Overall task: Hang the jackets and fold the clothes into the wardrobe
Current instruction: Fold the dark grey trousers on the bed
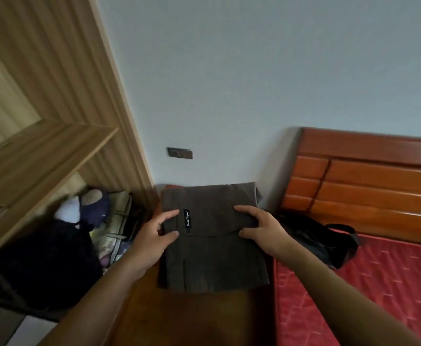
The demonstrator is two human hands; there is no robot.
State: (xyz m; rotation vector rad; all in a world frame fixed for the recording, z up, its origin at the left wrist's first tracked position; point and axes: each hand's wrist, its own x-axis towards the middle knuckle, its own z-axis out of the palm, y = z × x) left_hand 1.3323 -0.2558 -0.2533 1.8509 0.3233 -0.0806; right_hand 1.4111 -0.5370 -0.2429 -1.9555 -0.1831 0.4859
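Over the bedside cabinet (192,318), the left hand (152,236) pinches the left edge of a folded grey-brown garment (212,260), fingers on top beside its small dark label (186,218) and thumb tucked at the fold. The right hand (259,228) grips the opposite edge the same way. The garment lies flat on the cabinet top, doubled into a squarish bundle.

I'd say the folding is all but done and the step in hand is picking the bundle up. The next move calls for even grips, so the layers don't slide apart on the way into the wardrobe (54,96), left of the cabinet.

Its lower compartment holds a dark heap of clothes (44,265), with paler, patterned pieces behind. Right of the cabinet, a black garment (324,240) lies crumpled on the red bed (354,295), not yet folded.
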